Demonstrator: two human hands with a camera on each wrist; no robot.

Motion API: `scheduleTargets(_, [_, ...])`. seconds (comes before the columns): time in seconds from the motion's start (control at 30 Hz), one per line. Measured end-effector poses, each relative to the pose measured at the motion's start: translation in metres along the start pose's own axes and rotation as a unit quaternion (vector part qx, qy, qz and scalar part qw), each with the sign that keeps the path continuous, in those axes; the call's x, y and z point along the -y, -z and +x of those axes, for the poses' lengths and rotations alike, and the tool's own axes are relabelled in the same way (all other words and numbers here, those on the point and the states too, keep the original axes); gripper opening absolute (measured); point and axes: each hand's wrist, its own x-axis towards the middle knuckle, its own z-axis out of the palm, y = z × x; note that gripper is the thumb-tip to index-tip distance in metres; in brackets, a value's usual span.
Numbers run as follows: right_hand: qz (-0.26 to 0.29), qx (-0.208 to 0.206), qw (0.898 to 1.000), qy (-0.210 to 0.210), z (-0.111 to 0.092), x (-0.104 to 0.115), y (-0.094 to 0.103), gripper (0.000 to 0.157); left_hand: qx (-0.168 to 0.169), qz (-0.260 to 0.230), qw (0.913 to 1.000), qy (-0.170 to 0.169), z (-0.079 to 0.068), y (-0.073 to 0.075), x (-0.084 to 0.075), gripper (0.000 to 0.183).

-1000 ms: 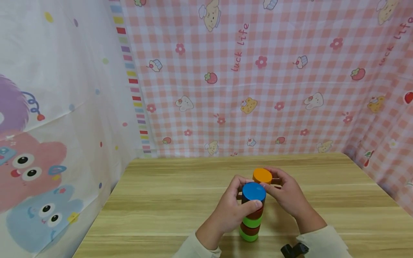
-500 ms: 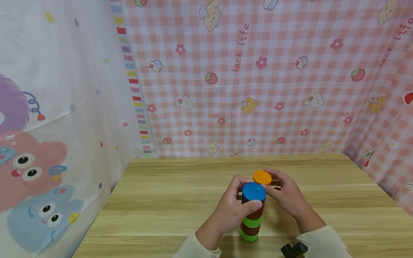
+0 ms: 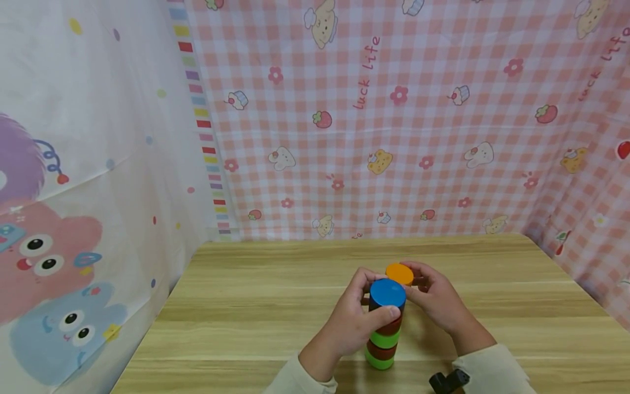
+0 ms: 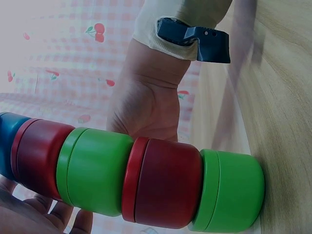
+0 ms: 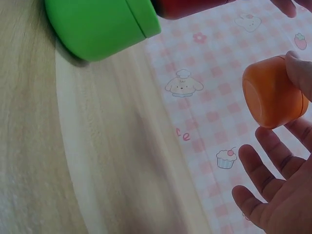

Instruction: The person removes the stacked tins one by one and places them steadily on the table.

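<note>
A column of small round lidded jars stands upright on the table. From the bottom up it has a green jar (image 4: 231, 190), a red jar (image 4: 168, 183), another green jar (image 4: 95, 170), another red jar (image 4: 44, 158) and a blue jar (image 3: 387, 293) on top. My left hand (image 3: 350, 324) grips the blue jar, thumb on its near side and fingers around behind. Just behind the column my right hand (image 3: 441, 298) pinches an orange jar (image 5: 273, 92) by its lid end, off the table. Its remaining fingers (image 5: 265, 180) are spread below in the right wrist view.
The wooden table (image 3: 246, 312) extends to both sides of the column. Behind it hangs a pink checked cloth (image 3: 423, 126), with a white cartoon cloth (image 3: 133, 219) at the left. A black wrist camera (image 3: 449, 381) sits at the right sleeve.
The orange jar has come down slightly and tilted a little in the right hand. The column and the left hand have stayed in place.
</note>
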Motion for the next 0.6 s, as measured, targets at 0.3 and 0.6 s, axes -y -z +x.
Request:
scheduleTargets(0.3, [0.016,0.014,1.000,-0.001,0.002,-0.008,0.000,0.052,-0.002,-0.001,1.0000,0.003,-0.001,0.000,-0.002,0.041])
scheduleTargets(0.6, [0.032,0.031,0.999,-0.011,0.002,-0.013,0.000,0.053,-0.005,-0.006,0.9999,0.011,0.000,0.000,0.000,0.040])
